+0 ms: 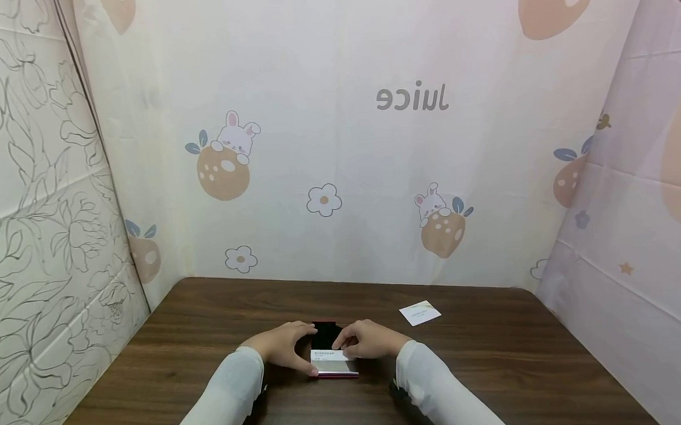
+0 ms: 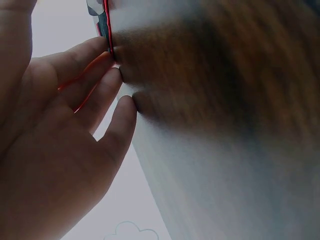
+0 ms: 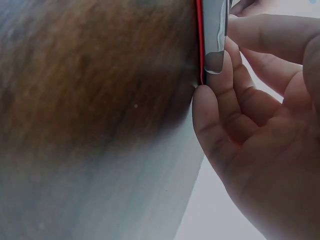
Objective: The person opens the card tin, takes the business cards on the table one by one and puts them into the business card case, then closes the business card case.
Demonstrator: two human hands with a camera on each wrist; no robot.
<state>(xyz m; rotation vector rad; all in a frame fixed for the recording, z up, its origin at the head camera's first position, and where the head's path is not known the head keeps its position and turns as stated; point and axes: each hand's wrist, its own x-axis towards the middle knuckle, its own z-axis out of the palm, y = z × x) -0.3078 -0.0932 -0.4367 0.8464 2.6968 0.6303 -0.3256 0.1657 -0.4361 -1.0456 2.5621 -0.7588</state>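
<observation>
An opened card case (image 1: 336, 367) with a red rim, a black inside and a silvery front part lies on the table. Across it is a white business card (image 1: 324, 354) with small print. My left hand (image 1: 284, 346) holds the case from the left, thumb at the near corner and fingertips by the black lid (image 1: 324, 332). From the other side, my right hand (image 1: 373, 339) pinches the card's right end between thumb and finger; its other fingers (image 3: 206, 107) rest by the case's red edge (image 3: 201, 45). Whether the card is inside the case or on top, I cannot tell.
Another white card (image 1: 420, 313) lies flat on the dark wooden table (image 1: 209, 311), farther back and to the right. Printed cloth (image 1: 338, 137) hangs behind the table and along both sides.
</observation>
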